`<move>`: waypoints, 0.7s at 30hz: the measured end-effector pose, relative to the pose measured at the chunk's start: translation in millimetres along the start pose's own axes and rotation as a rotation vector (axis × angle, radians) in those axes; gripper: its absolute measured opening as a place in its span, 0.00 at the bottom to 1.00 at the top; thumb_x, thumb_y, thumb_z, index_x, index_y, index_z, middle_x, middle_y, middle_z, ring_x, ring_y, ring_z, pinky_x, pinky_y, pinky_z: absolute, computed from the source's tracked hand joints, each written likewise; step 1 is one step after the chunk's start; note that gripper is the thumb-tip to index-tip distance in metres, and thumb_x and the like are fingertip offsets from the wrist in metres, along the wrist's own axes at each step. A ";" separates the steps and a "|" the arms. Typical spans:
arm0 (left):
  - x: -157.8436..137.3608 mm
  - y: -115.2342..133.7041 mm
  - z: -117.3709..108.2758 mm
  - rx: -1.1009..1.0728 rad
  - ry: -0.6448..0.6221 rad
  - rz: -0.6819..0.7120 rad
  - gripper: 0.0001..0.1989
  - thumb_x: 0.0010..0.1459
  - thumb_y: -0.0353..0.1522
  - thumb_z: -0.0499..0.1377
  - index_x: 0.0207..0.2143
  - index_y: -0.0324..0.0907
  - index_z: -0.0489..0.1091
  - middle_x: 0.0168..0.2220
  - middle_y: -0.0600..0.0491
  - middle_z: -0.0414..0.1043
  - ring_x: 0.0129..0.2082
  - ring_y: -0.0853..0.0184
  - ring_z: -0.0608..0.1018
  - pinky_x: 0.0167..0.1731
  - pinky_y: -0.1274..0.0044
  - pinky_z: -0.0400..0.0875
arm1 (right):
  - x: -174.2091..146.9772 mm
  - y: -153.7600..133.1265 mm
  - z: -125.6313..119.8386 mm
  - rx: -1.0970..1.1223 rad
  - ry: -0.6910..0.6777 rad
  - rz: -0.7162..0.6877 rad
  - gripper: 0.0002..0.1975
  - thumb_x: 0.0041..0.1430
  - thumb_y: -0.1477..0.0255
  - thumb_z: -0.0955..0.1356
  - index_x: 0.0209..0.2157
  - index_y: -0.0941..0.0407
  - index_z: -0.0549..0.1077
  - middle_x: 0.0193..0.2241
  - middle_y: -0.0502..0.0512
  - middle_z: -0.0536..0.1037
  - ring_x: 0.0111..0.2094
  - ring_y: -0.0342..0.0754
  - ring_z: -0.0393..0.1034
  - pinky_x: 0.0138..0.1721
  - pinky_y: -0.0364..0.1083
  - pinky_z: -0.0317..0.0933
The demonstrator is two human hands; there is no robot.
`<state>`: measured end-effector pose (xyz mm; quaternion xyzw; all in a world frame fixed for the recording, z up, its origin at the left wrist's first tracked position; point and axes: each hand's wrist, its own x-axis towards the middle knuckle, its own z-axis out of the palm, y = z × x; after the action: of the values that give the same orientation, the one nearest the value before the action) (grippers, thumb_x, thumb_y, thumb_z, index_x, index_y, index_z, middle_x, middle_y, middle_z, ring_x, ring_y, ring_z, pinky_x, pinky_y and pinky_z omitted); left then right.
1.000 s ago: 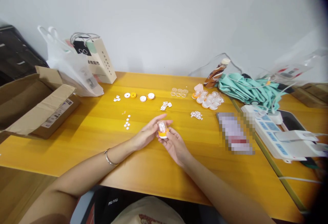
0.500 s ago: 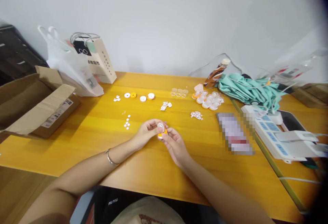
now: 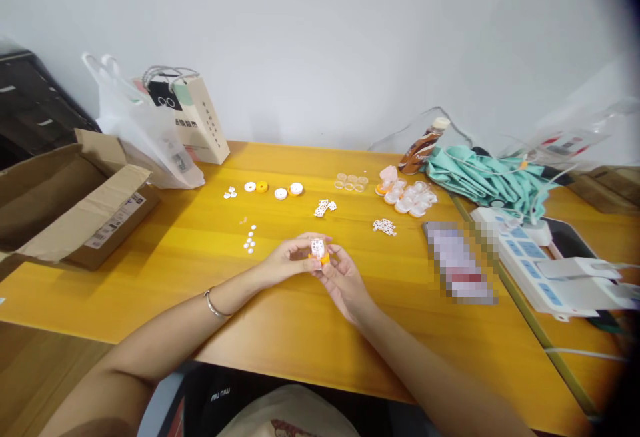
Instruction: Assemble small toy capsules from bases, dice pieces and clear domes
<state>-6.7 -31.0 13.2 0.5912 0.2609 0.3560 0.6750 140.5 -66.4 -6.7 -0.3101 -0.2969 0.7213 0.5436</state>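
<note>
Both hands meet over the front middle of the table around a small orange-and-clear case (image 3: 319, 252). A white pierced piece shows in its upper part, and orange lies at its lower edge. My left hand (image 3: 293, 257) grips it from the left, thumb across the front. From the right, my right hand (image 3: 345, 283) pinches its lower edge with thumb and fingers. Fingertips cover part of the case. Beyond the hands lie a cluster of white pierced pieces (image 3: 325, 207) and another such cluster (image 3: 385, 226). Small white discs (image 3: 249, 243) are to the left.
Clear rings (image 3: 351, 183), white and orange round parts (image 3: 261, 187), and several clear-topped cases (image 3: 413, 198) sit farther back. A cardboard box (image 3: 110, 223) and bags (image 3: 200, 117) stand left. A blurred-out phone (image 3: 460, 263), power strip (image 3: 530, 263), bottle (image 3: 424, 146) and green cloth bundle (image 3: 485, 177) are right.
The case has tilted, so its white pierced piece now faces me more fully. My left thumb has slid lower on its front. Both hands still hold it.
</note>
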 end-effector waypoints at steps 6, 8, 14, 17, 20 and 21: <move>2.2 -10.9 -1.4 -0.108 0.014 -0.055 0.25 0.45 0.35 0.65 0.47 0.42 0.67 0.44 0.46 0.68 0.44 0.61 0.70 0.46 0.70 0.63 | 0.2 1.4 0.4 -0.058 0.008 -0.087 0.20 0.40 0.74 0.74 0.29 0.50 0.60 0.30 0.44 0.75 0.34 0.43 0.69 0.40 0.45 0.61; 3.5 -12.5 -1.9 -0.154 -0.011 -0.077 0.26 0.44 0.34 0.66 0.48 0.41 0.67 0.43 0.46 0.70 0.43 0.61 0.71 0.46 0.70 0.63 | 0.6 2.1 0.2 -0.068 0.009 -0.091 0.20 0.40 0.73 0.74 0.29 0.50 0.60 0.30 0.44 0.75 0.33 0.44 0.69 0.40 0.46 0.61; 3.5 -6.6 -1.3 -0.199 -0.038 -0.103 0.22 0.45 0.35 0.65 0.44 0.40 0.69 0.43 0.46 0.70 0.43 0.60 0.71 0.42 0.72 0.65 | -1.3 1.2 0.9 -0.043 -0.018 -0.055 0.16 0.43 0.69 0.73 0.28 0.50 0.61 0.33 0.45 0.74 0.35 0.44 0.69 0.41 0.47 0.61; 2.8 -4.2 -0.5 -0.215 -0.064 -0.120 0.22 0.46 0.36 0.64 0.45 0.40 0.69 0.46 0.45 0.68 0.44 0.59 0.71 0.41 0.71 0.66 | -2.2 0.8 1.4 -0.027 -0.032 -0.023 0.15 0.43 0.68 0.73 0.30 0.50 0.64 0.33 0.47 0.75 0.37 0.45 0.69 0.42 0.47 0.61; 2.9 -3.9 -1.0 -0.206 -0.073 -0.107 0.19 0.47 0.36 0.63 0.43 0.40 0.71 0.51 0.44 0.64 0.47 0.58 0.69 0.42 0.71 0.66 | -1.7 1.2 1.3 -0.005 -0.058 -0.010 0.15 0.43 0.68 0.73 0.34 0.51 0.67 0.36 0.50 0.75 0.39 0.46 0.69 0.43 0.47 0.61; 3.0 -4.0 -1.5 -0.200 -0.078 -0.105 0.18 0.48 0.36 0.63 0.42 0.40 0.71 0.53 0.44 0.62 0.48 0.57 0.69 0.43 0.71 0.66 | -1.3 1.4 0.9 0.000 -0.069 -0.006 0.16 0.44 0.68 0.73 0.36 0.51 0.68 0.37 0.50 0.75 0.39 0.46 0.68 0.44 0.47 0.61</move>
<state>-5.4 -27.8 9.2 0.5198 0.2282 0.3213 0.7579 139.2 -68.0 -7.0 -0.2840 -0.3165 0.7300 0.5350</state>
